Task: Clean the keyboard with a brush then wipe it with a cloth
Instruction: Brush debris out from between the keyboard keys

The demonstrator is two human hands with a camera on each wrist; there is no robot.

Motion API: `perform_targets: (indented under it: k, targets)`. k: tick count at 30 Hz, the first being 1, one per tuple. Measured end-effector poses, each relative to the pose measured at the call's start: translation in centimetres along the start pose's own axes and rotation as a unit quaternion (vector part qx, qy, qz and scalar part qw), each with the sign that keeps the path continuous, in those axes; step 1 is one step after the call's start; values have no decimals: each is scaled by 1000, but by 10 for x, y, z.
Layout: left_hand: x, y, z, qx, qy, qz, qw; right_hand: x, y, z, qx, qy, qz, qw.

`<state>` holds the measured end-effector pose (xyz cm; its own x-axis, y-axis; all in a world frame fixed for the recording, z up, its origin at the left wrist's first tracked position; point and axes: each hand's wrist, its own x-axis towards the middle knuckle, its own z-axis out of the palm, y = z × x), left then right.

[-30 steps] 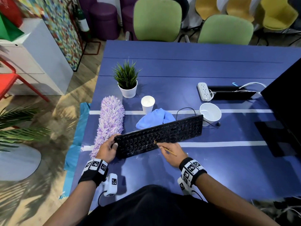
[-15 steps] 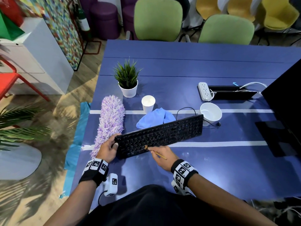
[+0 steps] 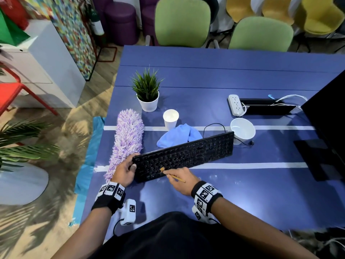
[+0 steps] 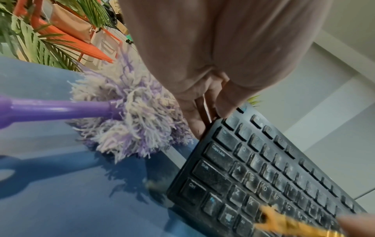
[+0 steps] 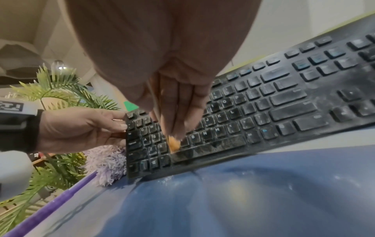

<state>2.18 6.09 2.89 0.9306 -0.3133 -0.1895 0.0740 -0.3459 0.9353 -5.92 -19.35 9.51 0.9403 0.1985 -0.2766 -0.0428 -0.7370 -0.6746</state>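
Right wrist view shows the fingers (image 5: 182,102) of the right hand (image 3: 178,181) pressed together and pinching a thin wooden-handled brush (image 3: 172,175), whose orange bristles (image 5: 174,143) touch the keys near the left end of the space bar. The left hand (image 3: 123,170) grips the left end of the black keyboard (image 3: 186,156), thumb (image 5: 113,126) on the key side and fingers curled behind the edge. The keyboard is tilted up toward the person, its near long edge on the blue table (image 3: 242,193), and its keys are dusty. White specks lie on the table just in front of it. A purple fluffy duster (image 3: 127,139) lies just beside the left hand, its purple handle (image 4: 56,109) pointing toward the table's near edge. The blue cloth (image 3: 179,136) lies crumpled behind the keyboard, touching its far edge in the head view. Near the cloth stand a white paper cup (image 3: 170,118) and a potted plant (image 3: 147,94). A white bowl (image 3: 242,129) sits by the keyboard's right end, a power strip (image 3: 235,105) farther back.
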Motion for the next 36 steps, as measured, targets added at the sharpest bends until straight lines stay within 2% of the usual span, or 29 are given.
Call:
perform_targets:
  k: [5, 8, 12, 14, 18, 21, 25, 29, 32, 36]
  targets:
    - [3, -11, -1, 4, 4, -8, 1000, 5, -4, 5, -23, -7, 1, 1000]
    - [5, -14, 0, 6, 3, -15, 1000, 6, -5, 14, -21, -43, -17, 999]
    - [5, -10, 2, -7, 6, -16, 1000, 7, -11, 11, -45, -36, -18, 998]
    - [4, -10, 2, -15, 2, -18, 1000, 3, -3, 5, -64, -14, 16, 998]
    - [5, -13, 2, -12, -2, -22, 1000, -9, 28, -19, -71, 89, 148, 982]
    - [7, -13, 3, -12, -5, -18, 1000, -15, 37, -25, -58, 112, 172, 977]
    - [8, -15, 2, -7, 4, -22, 1000, -2, 20, 3, 15, 38, 103, 994]
    - [8, -14, 1, 5, 5, -20, 1000, 5, -18, 23, -23, -42, -11, 999]
    - [7, -10, 1, 2, 3, -14, 1000, 11, -35, 28, -47, -52, -74, 995]
    - [3, -8, 2, 19, 4, -9, 1000, 18, -35, 25, -63, -42, -64, 995]
